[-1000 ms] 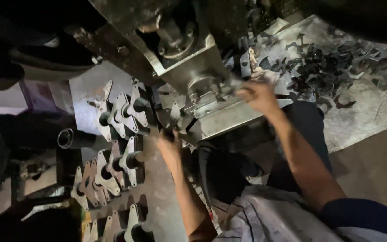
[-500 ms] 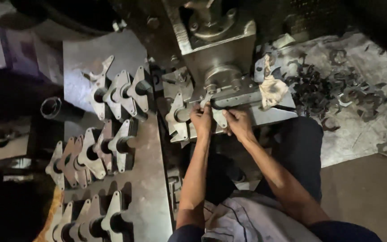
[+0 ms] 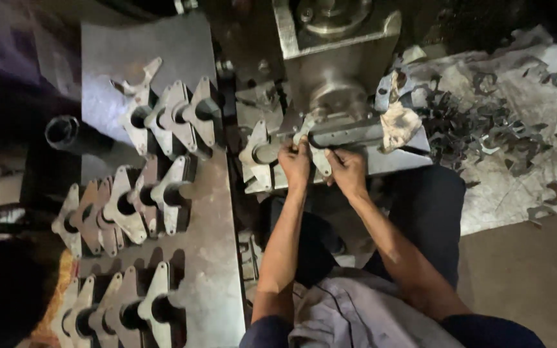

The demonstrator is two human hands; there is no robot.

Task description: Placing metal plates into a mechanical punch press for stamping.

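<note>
Dark blue sleeves, grey-white shirt.

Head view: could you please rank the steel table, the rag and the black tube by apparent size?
1. Steel table, by far the largest.
2. Rag and black tube look about alike; the tube's far end is in shadow, so I would not rank them.

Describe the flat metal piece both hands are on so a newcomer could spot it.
Start at the big grey metal machine block at top centre. On the ledge below its round spindle, the left hand and right hand pinch a pale, forked flat metal plate. Unlike the racked plates, it lies alone.
</note>
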